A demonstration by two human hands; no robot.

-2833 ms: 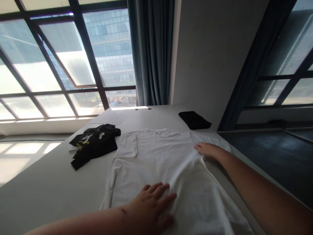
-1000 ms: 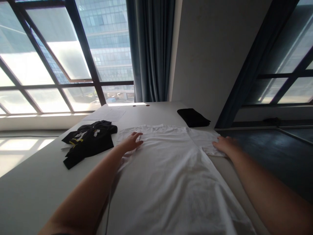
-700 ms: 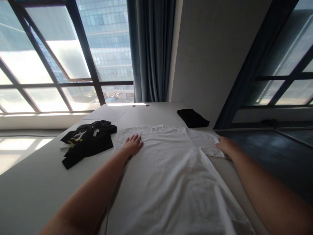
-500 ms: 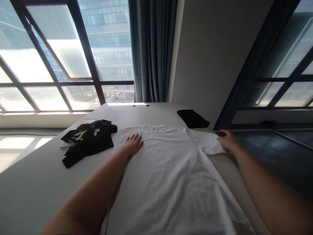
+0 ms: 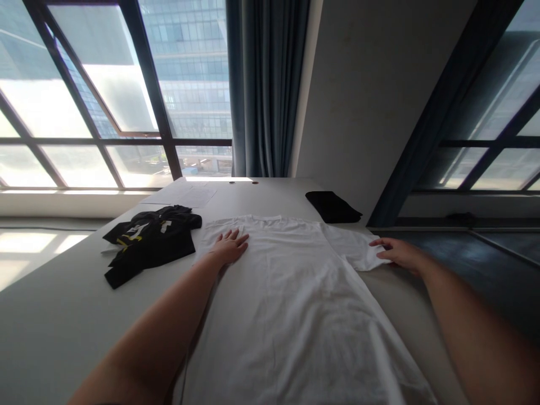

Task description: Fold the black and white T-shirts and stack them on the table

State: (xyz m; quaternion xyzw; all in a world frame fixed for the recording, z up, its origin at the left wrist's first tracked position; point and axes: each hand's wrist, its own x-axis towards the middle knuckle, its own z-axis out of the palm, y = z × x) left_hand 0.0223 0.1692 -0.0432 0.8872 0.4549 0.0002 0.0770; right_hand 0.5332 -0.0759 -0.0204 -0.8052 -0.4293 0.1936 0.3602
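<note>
Shirt (image 5: 287, 292) points its collar at the tabletop's (image 5: 63, 337) far edge, lengthwise; left hand (image 5: 230, 247) spreads flat, right hand (image 5: 390, 250) pinches its sleeve.

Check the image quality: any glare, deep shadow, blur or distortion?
Head view: the left window is washed out; the wall sits in shadow; the folded cloth shows little detail; creases read on the shirt; the right forearm looks soft; frames lean, probably lens distortion.
</note>
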